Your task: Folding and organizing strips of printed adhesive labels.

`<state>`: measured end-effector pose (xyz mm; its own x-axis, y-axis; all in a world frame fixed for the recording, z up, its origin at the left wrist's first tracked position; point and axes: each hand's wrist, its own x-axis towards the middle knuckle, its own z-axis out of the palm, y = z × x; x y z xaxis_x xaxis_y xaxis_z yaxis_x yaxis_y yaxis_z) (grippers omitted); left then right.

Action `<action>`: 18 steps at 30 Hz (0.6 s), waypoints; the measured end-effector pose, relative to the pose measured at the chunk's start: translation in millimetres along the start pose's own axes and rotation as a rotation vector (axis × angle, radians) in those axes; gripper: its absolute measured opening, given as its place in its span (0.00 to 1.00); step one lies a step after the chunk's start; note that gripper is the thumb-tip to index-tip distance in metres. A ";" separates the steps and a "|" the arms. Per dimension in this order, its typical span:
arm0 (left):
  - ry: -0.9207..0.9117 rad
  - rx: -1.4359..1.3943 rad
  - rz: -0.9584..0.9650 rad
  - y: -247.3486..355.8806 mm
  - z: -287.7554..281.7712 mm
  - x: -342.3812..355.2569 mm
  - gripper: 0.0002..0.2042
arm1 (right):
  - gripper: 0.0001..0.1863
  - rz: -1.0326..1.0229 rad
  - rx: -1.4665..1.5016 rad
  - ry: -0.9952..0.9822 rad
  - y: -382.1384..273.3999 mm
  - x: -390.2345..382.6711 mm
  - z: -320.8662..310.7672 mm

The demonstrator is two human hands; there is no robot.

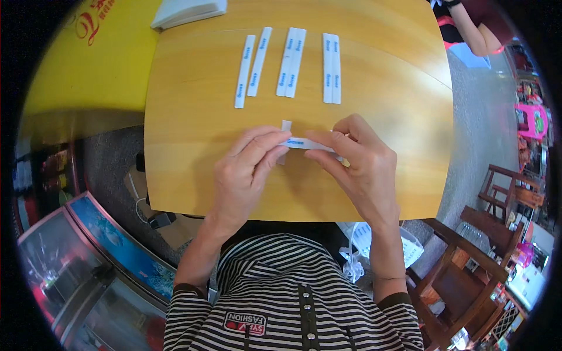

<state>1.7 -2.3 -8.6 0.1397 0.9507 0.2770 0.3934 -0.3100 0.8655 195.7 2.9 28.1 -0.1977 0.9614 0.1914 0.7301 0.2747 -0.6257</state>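
Note:
A white paper strip with blue print (300, 142) lies crosswise between my hands, near the front middle of the table. My left hand (246, 167) pinches its left end between thumb and fingers. Toward the other end, my right hand (369, 167) grips it the same way. Another white strip (286, 125) runs away from me beneath the crossing; its middle is covered by the held strip and my left fingertips. Farther back lie more printed strips: two single slanted ones (244, 71), a slanted side-by-side pair (291, 62) and a nearly straight pair (331, 68).
The wooden table (392, 117) carries a white pad of paper (190, 11) at its far left edge. Left of it stands a yellow surface (88, 64). Another person's arm (474, 35) shows at the far right. Wooden chairs (456, 269) stand to the lower right.

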 end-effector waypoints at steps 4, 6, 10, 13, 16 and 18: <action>-0.009 -0.011 -0.050 3.4 -0.3 2.0 0.09 | 0.15 0.023 0.041 0.036 11.6 -5.9 -5.8; -0.013 0.012 -0.037 3.3 -0.3 2.4 0.09 | 0.15 0.036 0.049 0.057 18.0 -9.2 -12.4; -0.015 0.011 -0.035 3.5 0.5 2.2 0.09 | 0.15 0.077 0.050 0.063 26.1 -14.6 -24.0; -0.026 0.016 -0.037 3.3 -0.3 2.1 0.09 | 0.14 0.079 0.049 0.052 29.9 -15.6 -26.2; -0.016 0.015 -0.051 2.8 0.4 1.5 0.09 | 0.12 0.066 0.042 0.034 33.4 -15.9 -26.7; -0.029 0.025 -0.057 4.1 -0.4 2.2 0.10 | 0.12 0.052 0.036 0.030 35.1 -16.1 -27.4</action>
<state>3.3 -1.4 -4.3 0.1428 0.9663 0.2144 0.4239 -0.2554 0.8689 242.4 -3.5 23.8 -0.1395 0.9736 0.1804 0.7144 0.2252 -0.6625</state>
